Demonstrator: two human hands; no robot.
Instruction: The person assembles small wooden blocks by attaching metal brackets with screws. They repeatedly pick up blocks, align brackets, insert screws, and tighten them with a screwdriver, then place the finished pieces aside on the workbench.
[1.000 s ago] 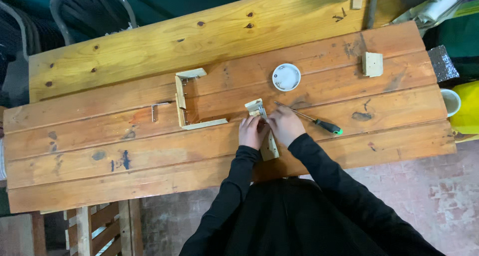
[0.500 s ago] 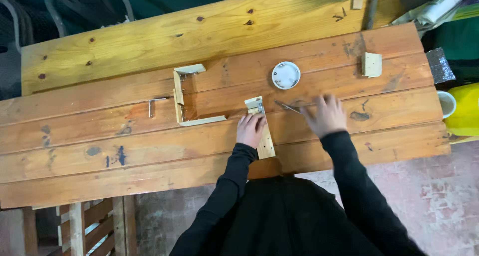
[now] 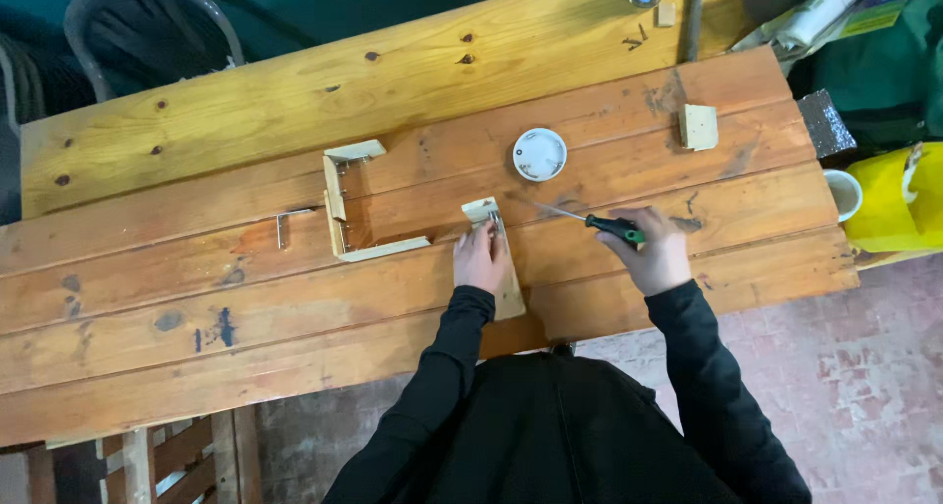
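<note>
My left hand (image 3: 480, 256) lies flat on a short pale wooden strip (image 3: 499, 258), fingers together and pressing it down against the plank workbench (image 3: 196, 268). The strip runs away from me, its far end poking out past my fingertips; something small and metallic sits at that end, too small for me to tell what it is.

My right hand (image 3: 656, 256) is closed around a screwdriver (image 3: 589, 221) with a green and black handle. I grip the handle in my fist, and the thin steel shaft points left, towards the far end of the strip, its tip lying just short of it above the bench surface.

Left of the strip, a three-sided wooden frame (image 3: 346, 209) lies on the bench, its open side facing right. A small metal bracket (image 3: 287, 224) lies just beside it, further left.

Beyond the screwdriver shaft sits a round white lid or dish (image 3: 539, 154), shallow; I cannot tell whether anything is in it. A small square wood block (image 3: 699, 127) lies well to its right. At the right edge of the bench stands a white cup (image 3: 844, 194), seen from above, its inside looking dark, and touching it on the right is a yellow container (image 3: 892, 201) whose contents I cannot make out.
</note>
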